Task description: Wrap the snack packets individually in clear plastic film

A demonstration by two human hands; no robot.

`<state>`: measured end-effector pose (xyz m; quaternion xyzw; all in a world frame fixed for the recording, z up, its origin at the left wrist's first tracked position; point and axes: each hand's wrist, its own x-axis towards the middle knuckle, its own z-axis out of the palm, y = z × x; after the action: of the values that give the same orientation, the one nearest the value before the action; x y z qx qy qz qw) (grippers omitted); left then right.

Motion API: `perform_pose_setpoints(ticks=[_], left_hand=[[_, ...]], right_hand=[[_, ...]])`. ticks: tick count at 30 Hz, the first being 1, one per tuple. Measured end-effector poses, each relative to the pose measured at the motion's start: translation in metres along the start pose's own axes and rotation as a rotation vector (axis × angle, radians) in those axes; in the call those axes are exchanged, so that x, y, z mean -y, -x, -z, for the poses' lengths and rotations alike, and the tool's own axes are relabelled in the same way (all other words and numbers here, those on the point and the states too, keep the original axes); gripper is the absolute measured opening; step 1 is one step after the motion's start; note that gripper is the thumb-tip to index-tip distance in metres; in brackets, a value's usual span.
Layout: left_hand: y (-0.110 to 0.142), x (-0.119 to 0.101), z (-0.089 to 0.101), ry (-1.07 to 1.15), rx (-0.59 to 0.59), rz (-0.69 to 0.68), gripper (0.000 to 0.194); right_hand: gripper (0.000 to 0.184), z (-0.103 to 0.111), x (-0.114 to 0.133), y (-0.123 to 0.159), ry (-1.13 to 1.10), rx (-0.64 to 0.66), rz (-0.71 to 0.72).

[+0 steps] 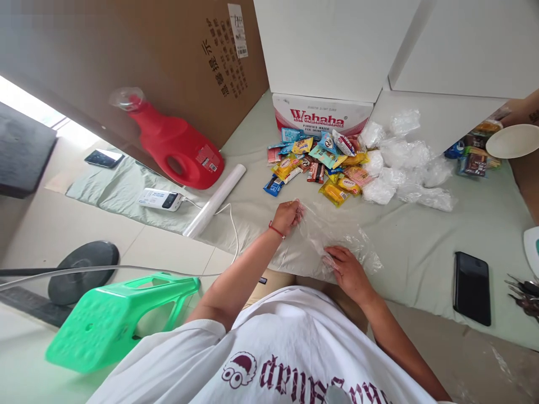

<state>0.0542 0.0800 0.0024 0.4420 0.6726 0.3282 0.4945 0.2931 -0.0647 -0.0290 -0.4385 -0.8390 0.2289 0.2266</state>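
A crumpled sheet of clear plastic film stretches between my two hands, over the cloth near my lap. My left hand, with a red cord on the wrist, is closed in a pinch on the film's left end. Lower and to the right, my right hand has its fingers closed on the film's near edge. Just beyond lies a pile of small wrapped snacks in mixed colours. Right of that pile, several bundles in crinkled clear plastic are heaped together.
A roll of clear film, a red jug and a white power bank are on the left. Behind the snacks stands a Wahaha carton. A black phone lies right, a green stool lower left.
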Motion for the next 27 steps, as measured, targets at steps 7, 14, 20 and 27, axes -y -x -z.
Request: perform_pose_setpoints(ticks=[7, 14, 20, 27], left_hand=[[-0.010, 0.015, 0.030, -0.007, -0.024, 0.027, 0.041], [-0.003, 0.022, 0.029, -0.186, -0.064, -0.100, 0.037], [-0.014, 0.011, 0.041, -0.229, -0.178, -0.107, 0.019], [0.053, 0.002, 0.048, -0.418, -0.530, -0.452, 0.041]], right_hand=[[0.039, 0.022, 0.000, -0.011, -0.019, -0.009, -0.043], [0.030, 0.018, 0.057, -0.038, 0.209, 0.028, -0.051], [0.048, -0.034, 0.077, -0.054, 0.171, 0.279, 0.262], [0.049, -0.056, 0.089, -0.072, 0.130, 0.246, 0.101]])
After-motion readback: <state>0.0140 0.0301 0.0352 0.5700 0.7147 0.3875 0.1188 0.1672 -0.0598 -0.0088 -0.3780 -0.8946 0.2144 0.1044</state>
